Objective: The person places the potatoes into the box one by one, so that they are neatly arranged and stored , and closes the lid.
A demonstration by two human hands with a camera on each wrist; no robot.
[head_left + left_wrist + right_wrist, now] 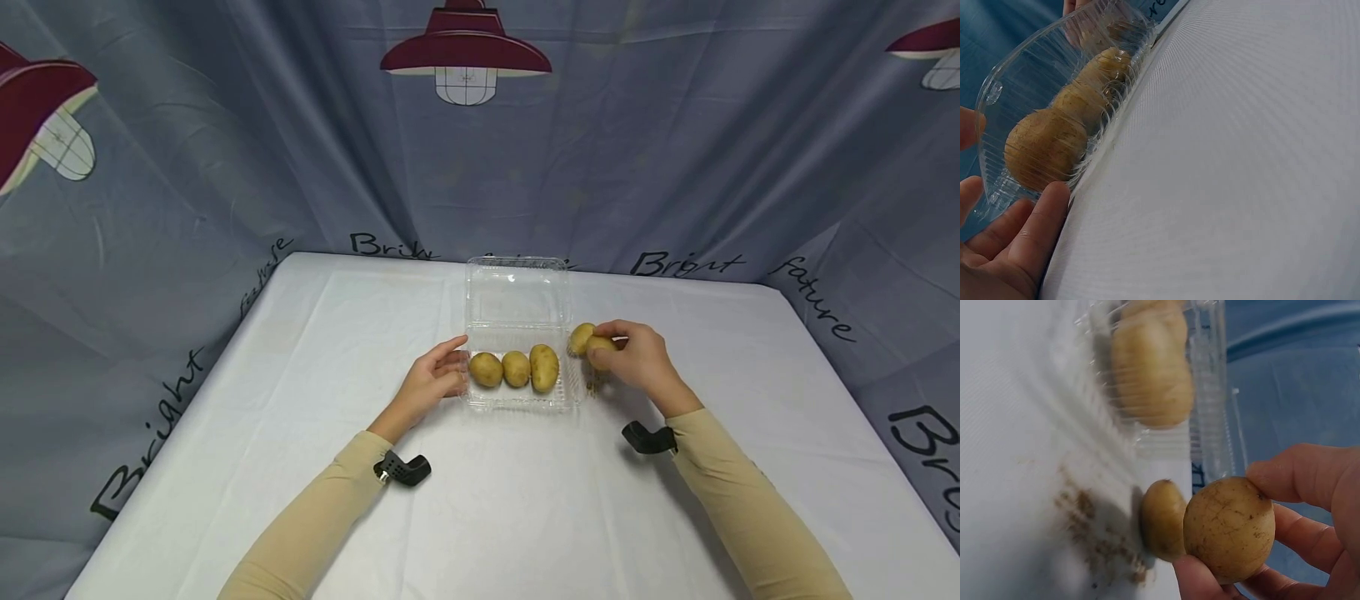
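Note:
A clear plastic clamshell box (517, 402) lies on the white table with its lid (517, 292) laid back. Inside it sit three potatoes in a row: a round left one (486, 369), a round middle one (516, 369) and a longer one (544, 368). My left hand (429, 381) rests at the box's left side, fingers fairly straight, fingertips (1055, 194) right at its wall. To the right of the box, my right hand (636, 358) pinches a potato (1230, 530) between thumb and fingers. Behind that one, another potato (581, 338) lies on the table.
Brown dirt crumbs (1085, 512) are scattered on the cloth (480, 508) just right of the box. A grey-blue curtain (630, 150) with printed lamps and lettering hangs behind and around the table.

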